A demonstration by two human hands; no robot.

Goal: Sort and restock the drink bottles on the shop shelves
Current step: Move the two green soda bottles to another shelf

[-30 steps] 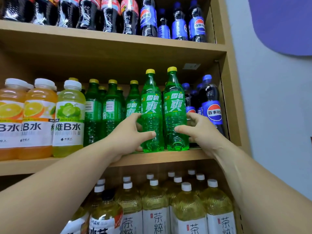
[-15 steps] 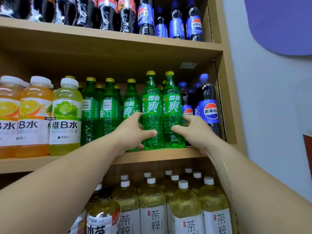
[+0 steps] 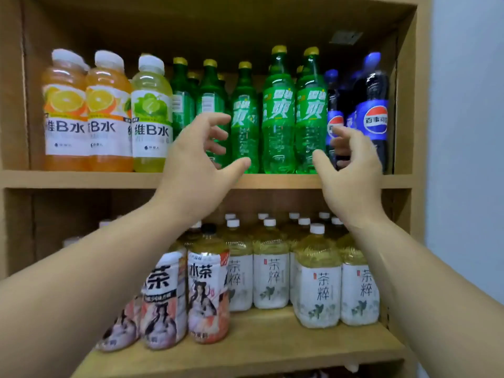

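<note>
While arms reach up | left hand (image 3: pixel 196 170) grip spread, empty | right hand (image 3: pixel 351 170) same | facing green bottles (image 3: pixel 278 143)

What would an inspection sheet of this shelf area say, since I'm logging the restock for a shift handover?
Surface: wooden middle shelf, bottles lined along its front.
Job's things: green soda bottles upright at centre; cola bottles to their right; vitamin drinks, orange and lime, on the left; tea bottles on the lower shelf.
Clutter: nothing seen.
Hands: left hand and right hand raised before the green soda bottles, both open, holding nothing.
Cables: nothing seen.
Surroundings: pale wall right of the shelving.
</note>
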